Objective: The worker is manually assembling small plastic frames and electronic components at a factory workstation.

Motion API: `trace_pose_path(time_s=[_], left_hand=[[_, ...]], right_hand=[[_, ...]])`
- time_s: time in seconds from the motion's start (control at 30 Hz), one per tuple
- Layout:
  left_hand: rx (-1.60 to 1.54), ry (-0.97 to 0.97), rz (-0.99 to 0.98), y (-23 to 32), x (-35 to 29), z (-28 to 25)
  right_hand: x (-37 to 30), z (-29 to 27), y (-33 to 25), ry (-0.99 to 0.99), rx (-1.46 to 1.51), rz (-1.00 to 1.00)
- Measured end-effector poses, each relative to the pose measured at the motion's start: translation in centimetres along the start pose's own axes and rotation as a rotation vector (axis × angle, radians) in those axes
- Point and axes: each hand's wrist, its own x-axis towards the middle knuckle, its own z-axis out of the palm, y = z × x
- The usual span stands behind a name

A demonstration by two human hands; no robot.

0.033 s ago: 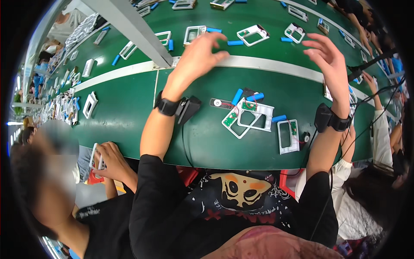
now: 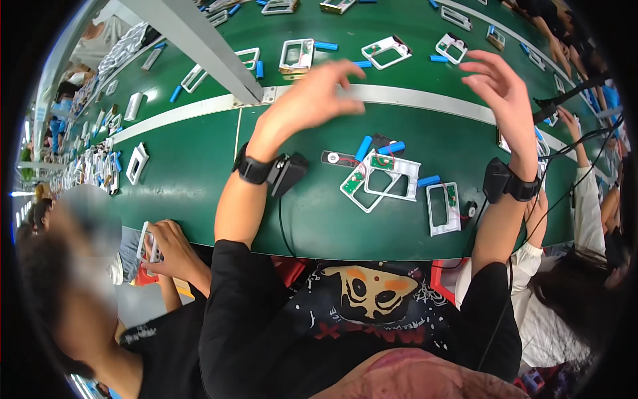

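My left hand (image 2: 311,100) hovers over the near side of the white rail, blurred, with its fingers spread and nothing in them. Raised on the other side, my right hand (image 2: 502,90) has loosely curved fingers held apart, also with nothing in them. Between my forearms, on the green bench, two white plastic frames (image 2: 411,191) overlap, with small green circuit boards and red wires. Blue cylindrical cells (image 2: 363,147) lie against them, beside a grey strip (image 2: 342,159) bearing a round white part. Nearer my right wrist is another white frame (image 2: 435,230) with a blue cell (image 2: 428,180) at its corner.
A white rail (image 2: 412,97) crosses the bench, and a grey post (image 2: 199,46) rises from it. Beyond lie several white frames (image 2: 389,65) with blue cells. At left, a co-worker's hand (image 2: 176,249) holds a white frame. Black cables (image 2: 565,174) hang at right.
My left hand has moved a little to the right and nearer, uncovering a frame beyond the rail. My right hand has barely shifted.
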Motion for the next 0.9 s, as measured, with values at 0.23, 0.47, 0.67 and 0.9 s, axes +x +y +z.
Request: trace_pose_path(time_s=[0.23,0.47,0.67,0.9], left_hand=[[-0.064,-0.498,0.140,3.7,-2.7,4.0],[0.073,-0.491,0.174,4.1,-3.2,4.5],[0.052,-0.440,0.166,3.5,-2.7,5.7],[-0.236,-0.314,0.110,3.4,-1.1,4.5]], right_hand=[[-1.0,6.4,0.4,-0.441,-0.240,-0.027],[-2.4,9.4,0.4,-0.727,-0.733,0.106],[-1.5,9.0,1.3,-0.748,-0.630,0.066],[-0.7,5.9,0.2,-0.588,-0.368,0.072]])
